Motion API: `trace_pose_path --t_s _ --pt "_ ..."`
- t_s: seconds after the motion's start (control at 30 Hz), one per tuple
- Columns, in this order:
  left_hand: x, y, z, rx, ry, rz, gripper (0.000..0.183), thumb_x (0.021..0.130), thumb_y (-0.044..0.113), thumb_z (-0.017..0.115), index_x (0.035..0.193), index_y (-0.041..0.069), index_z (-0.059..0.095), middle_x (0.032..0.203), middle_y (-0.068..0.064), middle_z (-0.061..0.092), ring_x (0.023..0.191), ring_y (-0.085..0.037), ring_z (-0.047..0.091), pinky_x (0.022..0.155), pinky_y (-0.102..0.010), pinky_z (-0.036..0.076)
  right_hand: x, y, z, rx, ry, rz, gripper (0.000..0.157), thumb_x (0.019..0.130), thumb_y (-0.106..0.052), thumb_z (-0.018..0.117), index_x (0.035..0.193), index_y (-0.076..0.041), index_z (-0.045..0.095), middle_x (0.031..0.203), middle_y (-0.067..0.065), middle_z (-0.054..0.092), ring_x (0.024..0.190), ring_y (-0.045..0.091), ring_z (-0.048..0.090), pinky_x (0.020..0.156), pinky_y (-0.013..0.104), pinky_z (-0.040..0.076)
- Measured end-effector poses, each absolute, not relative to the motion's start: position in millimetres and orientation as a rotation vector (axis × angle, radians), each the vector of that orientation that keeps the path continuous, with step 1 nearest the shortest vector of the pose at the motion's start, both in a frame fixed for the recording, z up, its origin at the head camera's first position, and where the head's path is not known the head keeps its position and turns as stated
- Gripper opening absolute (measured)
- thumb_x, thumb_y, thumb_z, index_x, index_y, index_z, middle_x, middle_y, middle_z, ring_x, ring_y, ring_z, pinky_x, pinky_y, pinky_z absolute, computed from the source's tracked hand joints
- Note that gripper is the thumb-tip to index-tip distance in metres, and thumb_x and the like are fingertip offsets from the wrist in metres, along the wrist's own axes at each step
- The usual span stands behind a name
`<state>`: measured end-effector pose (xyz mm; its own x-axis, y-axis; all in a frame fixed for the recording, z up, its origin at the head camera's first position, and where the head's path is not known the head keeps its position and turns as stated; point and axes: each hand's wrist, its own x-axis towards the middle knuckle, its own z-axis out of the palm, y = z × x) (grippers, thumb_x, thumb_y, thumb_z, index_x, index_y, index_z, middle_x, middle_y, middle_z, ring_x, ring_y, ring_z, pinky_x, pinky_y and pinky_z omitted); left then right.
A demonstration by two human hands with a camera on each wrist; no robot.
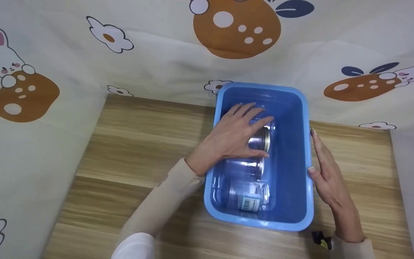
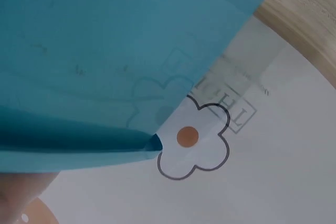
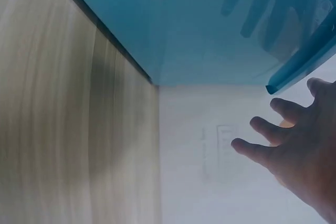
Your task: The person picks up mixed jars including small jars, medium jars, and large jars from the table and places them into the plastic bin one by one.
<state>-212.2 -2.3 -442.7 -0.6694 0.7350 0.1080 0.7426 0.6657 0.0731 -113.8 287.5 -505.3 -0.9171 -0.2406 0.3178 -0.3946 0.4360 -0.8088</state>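
A blue plastic bin (image 1: 308,144) holds several clear jars lying on their sides in a row along its left half. My left hand (image 1: 234,135) reaches over the bin's left rim, fingers spread above a jar (image 1: 261,139) with a metallic rim; the palm hides part of it. Nearer me lie another clear jar (image 1: 243,168) and one with a white and teal label (image 1: 251,203). Outside the bin's right wall is my right hand (image 1: 327,174), its thumb at the rim and fingers extended. In the right wrist view, that hand (image 3: 304,145) shows spread fingers near the bin wall (image 3: 184,30).
The bin stands on a wood-grain surface (image 1: 138,151), close to the back wall. A pale cloth (image 1: 156,64) printed with oranges, rabbits and flowers covers the walls around. A small black and yellow thing (image 1: 322,240) is by my right wrist.
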Motion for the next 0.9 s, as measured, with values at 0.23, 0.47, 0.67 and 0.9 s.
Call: trace_pose_path --t_s 0.23,0.47,0.67,0.9 --pt "-214.5 -10.6 -440.1 -1.197 -2.798 -0.206 0.097 0.08 0.089 0.038 0.153 0.026 0.038 0.155 -0.007 0.038 0.145 -0.033 0.029 0.119 -0.051 0.022 -114.4 292.9 -502.3 0.543 -2.572 1.39 0.071 0.1 -0.046 0.051 0.158 -0.015 0.025 0.164 0.006 0.023 0.15 0.029 0.017 0.117 0.063 0.011" --pt "-217.5 -27.0 -438.7 -1.111 -2.775 -0.172 0.095 0.081 0.088 0.038 0.151 0.024 0.042 0.155 -0.009 0.039 0.146 -0.035 0.027 0.119 -0.053 0.021 -114.5 300.4 -500.1 0.506 -2.632 1.305 0.073 0.099 -0.046 0.055 0.159 -0.017 0.025 0.164 0.004 0.023 0.15 0.029 0.018 0.12 0.054 0.013" --pt "-216.7 -42.2 -436.7 -1.053 -2.766 -0.195 0.097 0.081 0.087 0.04 0.153 0.022 0.04 0.158 -0.012 0.033 0.149 -0.035 0.021 0.121 -0.051 0.014 -117.7 308.6 -499.0 0.508 -2.651 1.191 0.072 0.099 -0.047 0.054 0.158 -0.015 0.026 0.164 0.006 0.023 0.149 0.034 0.019 0.12 0.053 0.013" --pt "-211.0 -63.0 -441.9 -0.938 -2.796 -0.272 0.098 0.082 0.086 0.041 0.156 0.022 0.034 0.166 -0.015 0.008 0.152 -0.036 0.004 0.122 -0.05 0.01 -118.9 317.5 -504.5 0.488 -2.678 1.077 0.069 0.1 -0.041 0.055 0.157 -0.013 0.028 0.163 0.013 0.023 0.148 0.04 0.021 0.119 0.057 0.013"
